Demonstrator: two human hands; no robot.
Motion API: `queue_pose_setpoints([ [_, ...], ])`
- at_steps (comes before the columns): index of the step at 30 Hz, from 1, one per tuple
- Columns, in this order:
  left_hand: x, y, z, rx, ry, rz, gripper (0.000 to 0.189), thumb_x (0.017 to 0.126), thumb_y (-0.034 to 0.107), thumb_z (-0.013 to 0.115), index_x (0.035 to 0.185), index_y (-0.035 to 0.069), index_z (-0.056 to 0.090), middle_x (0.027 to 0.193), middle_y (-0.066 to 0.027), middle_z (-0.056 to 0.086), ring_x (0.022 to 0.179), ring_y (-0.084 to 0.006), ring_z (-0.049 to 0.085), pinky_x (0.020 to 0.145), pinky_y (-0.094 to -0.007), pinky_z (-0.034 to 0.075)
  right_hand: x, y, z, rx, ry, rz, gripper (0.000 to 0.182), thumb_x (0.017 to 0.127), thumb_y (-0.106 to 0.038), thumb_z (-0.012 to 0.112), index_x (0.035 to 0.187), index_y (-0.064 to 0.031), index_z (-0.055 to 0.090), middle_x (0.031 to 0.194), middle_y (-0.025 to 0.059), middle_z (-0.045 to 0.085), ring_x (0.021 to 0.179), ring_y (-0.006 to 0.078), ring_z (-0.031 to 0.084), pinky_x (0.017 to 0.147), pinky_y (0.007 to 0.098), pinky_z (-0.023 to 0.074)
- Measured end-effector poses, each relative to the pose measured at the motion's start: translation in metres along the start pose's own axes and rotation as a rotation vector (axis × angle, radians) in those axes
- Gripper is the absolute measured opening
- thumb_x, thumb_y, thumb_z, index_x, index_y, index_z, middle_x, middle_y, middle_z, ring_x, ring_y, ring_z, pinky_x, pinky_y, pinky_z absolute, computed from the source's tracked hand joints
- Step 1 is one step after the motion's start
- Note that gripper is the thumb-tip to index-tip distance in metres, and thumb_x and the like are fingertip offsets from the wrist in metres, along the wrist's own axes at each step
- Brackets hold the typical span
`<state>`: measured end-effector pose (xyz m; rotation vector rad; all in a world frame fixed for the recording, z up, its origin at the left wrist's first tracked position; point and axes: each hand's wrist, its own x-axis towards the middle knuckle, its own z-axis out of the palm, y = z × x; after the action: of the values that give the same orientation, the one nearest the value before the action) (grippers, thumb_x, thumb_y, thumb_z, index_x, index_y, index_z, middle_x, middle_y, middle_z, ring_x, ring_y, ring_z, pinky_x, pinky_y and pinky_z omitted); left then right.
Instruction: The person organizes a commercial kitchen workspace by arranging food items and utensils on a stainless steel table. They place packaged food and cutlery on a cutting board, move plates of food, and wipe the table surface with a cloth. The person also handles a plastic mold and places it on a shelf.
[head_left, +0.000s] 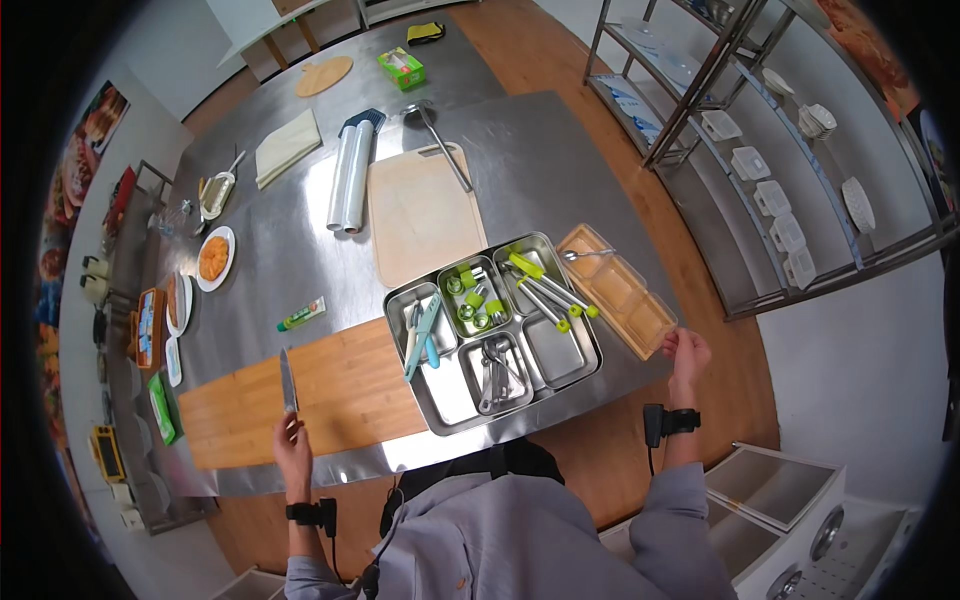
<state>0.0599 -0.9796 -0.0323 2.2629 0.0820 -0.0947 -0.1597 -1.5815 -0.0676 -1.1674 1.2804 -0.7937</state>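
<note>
My left hand (292, 444) grips the handle of a kitchen knife (288, 381), its blade pointing away from me over the long bamboo board (345, 390). At the right, the curled fingers of my right hand (688, 355) pinch the near corner of a brown compartment tray (619, 288). A small metal spoon (573, 256) lies across that tray's far end. Between my hands sits a divided stainless steel tray (448, 391). It holds teal-handled tools (424, 334), green-and-metal cutters (474, 296), green-ended metal tools (544, 291) and metal measuring spoons (494, 375).
Beyond are a pale cutting board (424, 210), a ladle (442, 142), two clear-wrapped rolls (351, 176) and a folded cloth (287, 148). A green tube (301, 314) lies past the knife. Plates of food (215, 259) stand left. A metal shelf rack (712, 157) rises right.
</note>
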Motion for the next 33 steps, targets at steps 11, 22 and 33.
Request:
queue_pose_setpoints([
  [11, -0.064, 0.162, 0.165, -0.013, -0.791, 0.583, 0.028, 0.079, 0.001, 0.054, 0.106, 0.003, 0.058, 0.100, -0.0147, 0.060, 0.092, -0.0328, 0.058, 0.080, -0.0351, 0.047, 0.025, 0.064, 0.015, -0.150, 0.027, -0.127, 0.043, 0.068, 0.001, 0.064, 0.110, 0.0036, 0.051, 0.099, 0.0107, 0.058, 0.085, 0.0192, 0.059, 0.069, 0.0295, 0.0489],
  [22, -0.071, 0.155, 0.222, 0.078, -0.951, 0.607, 0.024, 0.077, 0.001, 0.054, 0.100, 0.003, 0.060, 0.099, -0.0131, 0.060, 0.097, -0.0310, 0.054, 0.085, -0.0363, 0.045, -0.009, 0.069, 0.011, -0.370, -0.166, -0.207, 0.046, 0.068, -0.019, 0.075, 0.104, 0.0025, 0.057, 0.096, 0.0130, 0.053, 0.074, 0.0173, 0.060, 0.066, 0.0300, 0.0493],
  [33, -0.089, 0.134, 0.226, 0.096, -0.932, 0.582, 0.034, 0.072, -0.001, 0.050, 0.106, -0.001, 0.056, 0.104, -0.0165, 0.057, 0.103, -0.0330, 0.053, 0.087, -0.0392, 0.044, -0.015, 0.069, 0.016, -0.232, -0.301, 0.018, 0.031, 0.085, -0.028, 0.064, 0.105, -0.0036, 0.059, 0.089, -0.0005, 0.058, 0.070, 0.0069, 0.051, 0.057, 0.0193, 0.0428],
])
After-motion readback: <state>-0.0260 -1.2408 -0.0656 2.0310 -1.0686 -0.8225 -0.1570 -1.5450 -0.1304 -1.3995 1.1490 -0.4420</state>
